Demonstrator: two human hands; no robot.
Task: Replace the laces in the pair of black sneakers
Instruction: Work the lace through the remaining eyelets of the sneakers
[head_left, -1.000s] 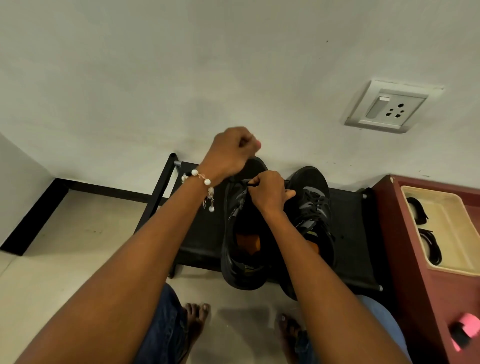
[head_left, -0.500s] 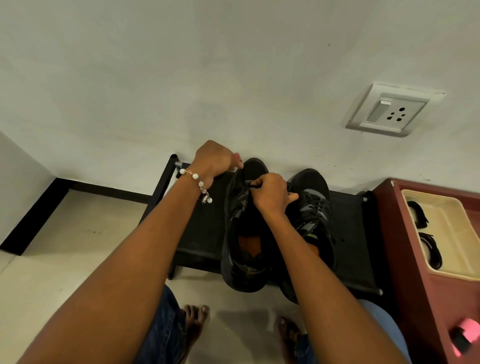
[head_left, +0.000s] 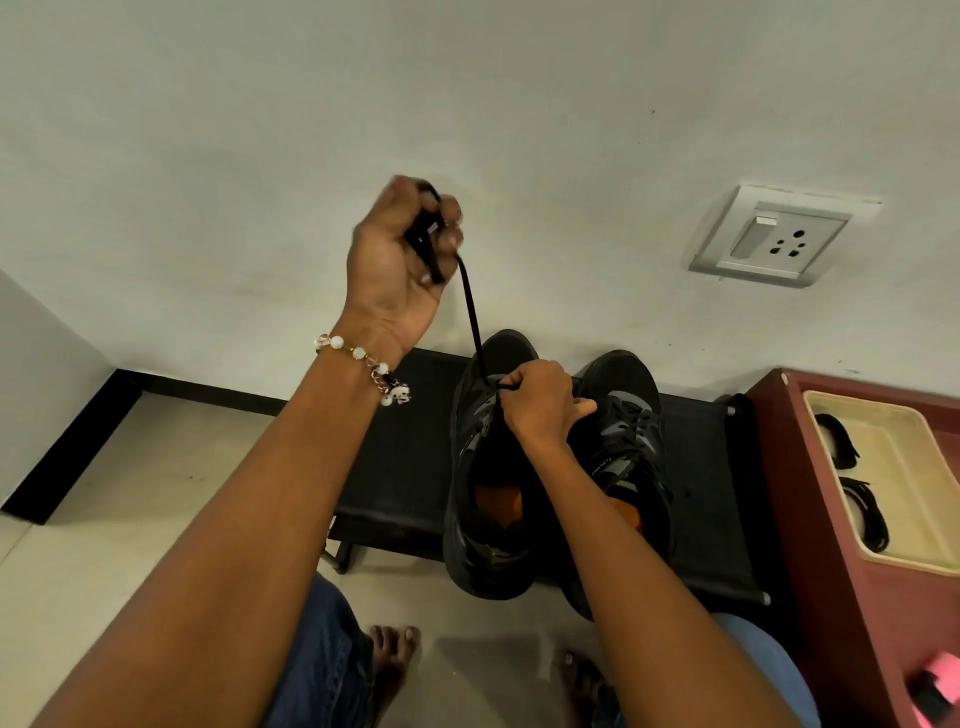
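Two black sneakers stand side by side on a low black rack (head_left: 400, 467). The left sneaker (head_left: 483, 519) has an open throat with an orange insole showing. The right sneaker (head_left: 631, 441) still carries laces. My left hand (head_left: 405, 249) is raised in front of the wall and grips a black lace (head_left: 470, 317), which runs taut down to the left sneaker's eyelets. My right hand (head_left: 540, 402) rests on the left sneaker's throat and pinches the lace where it enters the shoe.
A dark red cabinet (head_left: 831, 545) stands at the right, holding a cream tray (head_left: 914, 483) with two coiled black laces (head_left: 865, 512). A wall socket (head_left: 776, 236) sits above. My bare feet (head_left: 389, 660) are on the tiled floor before the rack. A pink object (head_left: 940, 686) lies at bottom right.
My left hand has risen from beside the sneaker's toe to high in front of the wall, drawing the black lace up and taut. My right hand has stayed on the sneaker's throat.
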